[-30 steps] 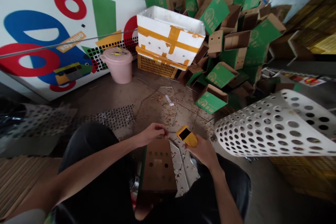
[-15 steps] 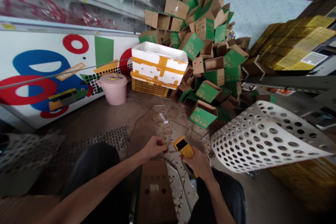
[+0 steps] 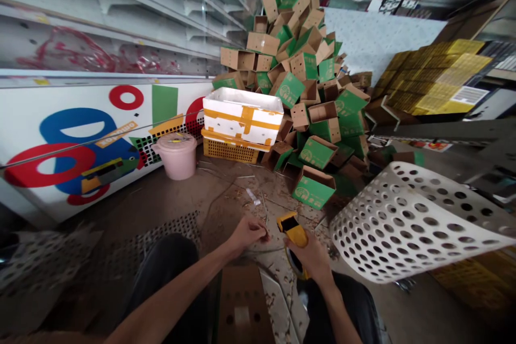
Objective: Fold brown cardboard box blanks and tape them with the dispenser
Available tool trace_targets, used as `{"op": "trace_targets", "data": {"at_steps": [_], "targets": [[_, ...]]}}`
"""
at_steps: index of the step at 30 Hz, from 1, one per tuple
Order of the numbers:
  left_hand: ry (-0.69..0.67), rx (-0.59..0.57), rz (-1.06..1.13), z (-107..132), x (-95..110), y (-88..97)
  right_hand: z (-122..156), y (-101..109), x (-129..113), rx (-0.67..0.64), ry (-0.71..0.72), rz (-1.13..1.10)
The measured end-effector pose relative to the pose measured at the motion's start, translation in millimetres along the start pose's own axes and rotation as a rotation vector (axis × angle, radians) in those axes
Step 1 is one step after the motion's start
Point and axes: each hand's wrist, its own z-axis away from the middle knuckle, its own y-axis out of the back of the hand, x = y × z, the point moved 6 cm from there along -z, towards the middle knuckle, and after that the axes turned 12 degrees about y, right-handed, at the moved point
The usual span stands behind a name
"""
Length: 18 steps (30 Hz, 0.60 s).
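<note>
My right hand (image 3: 311, 255) is wrapped round a yellow tape dispenser (image 3: 293, 230), its black-lined front end pointing up and to the left. Part of a roll shows below the grip. Just left of it, my left hand (image 3: 248, 234) is closed, with thumb and fingertips pinched together; whatever lies between them is too small to make out. Below both hands, between my knees, is a brown cardboard box (image 3: 242, 295) with a pale strip of tape and two dark holes in its top face.
Green and brown boxes (image 3: 314, 188) lie in a tall heap ahead. Left of them, a white foam box (image 3: 242, 118) sits on a yellow crate (image 3: 229, 151), beside a pink bucket (image 3: 177, 158). At right stands a curled white perforated sheet (image 3: 387, 226). Brown scraps litter the floor.
The view has tilted up, so the surroundings sit lower in the picture. Both hands appear slightly further right and lower, with the tape dispenser still in my right hand.
</note>
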Motion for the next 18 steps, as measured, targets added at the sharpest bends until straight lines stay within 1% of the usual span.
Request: {"op": "trace_targets", "data": {"at_steps": [4,8,10,13,15,18], "targets": [[-0.02,-0.015,-0.02,-4,-2,-2.7,3,1,1,-0.007,-0.024,0.012],[-0.014,0.027,-0.054,-10,-5,-2.4,4,1,2,-0.004,-0.018,0.018],[-0.048,0.047,-0.059,-13,-5,-2.6,4,0,4,-0.007,-0.013,0.007],[-0.095,0.018,-0.017,-17,-7,-4.9,4,-3,7,-0.015,-0.03,-0.021],[-0.076,0.009,0.02,-19,-11,-4.5,3,-4,9,-0.012,-0.035,-0.03],[0.005,0.021,0.068,-20,-19,-0.3,1,-5,8,-0.008,-0.025,-0.026]]}}
